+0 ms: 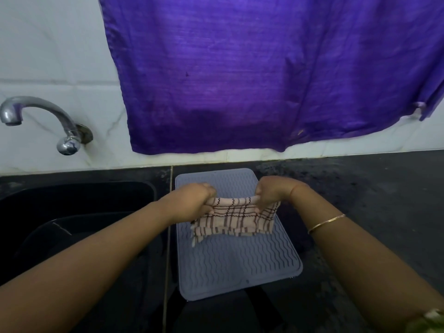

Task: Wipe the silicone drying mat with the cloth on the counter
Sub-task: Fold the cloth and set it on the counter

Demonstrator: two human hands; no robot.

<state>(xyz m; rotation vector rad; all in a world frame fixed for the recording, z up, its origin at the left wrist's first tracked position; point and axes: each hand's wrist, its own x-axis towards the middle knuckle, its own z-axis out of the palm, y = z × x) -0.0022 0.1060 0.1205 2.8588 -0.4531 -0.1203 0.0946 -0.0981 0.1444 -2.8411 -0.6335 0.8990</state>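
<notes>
Checked cloth (234, 216): stretched above grey ribbed mat (236, 267), corners gripped in curled fingers of left hand (198, 199) and right hand (272, 192).

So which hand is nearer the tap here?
Left. The left hand grips the cloth at its end toward the tap, above the mat; the right hand grips the opposite end, farther right of the tap.

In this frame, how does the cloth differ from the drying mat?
The cloth is beige with dark checks; the mat is plain grey with wavy ridges. The cloth is folded, gripped by the left hand and right hand; the mat lies flat on the counter.
</notes>
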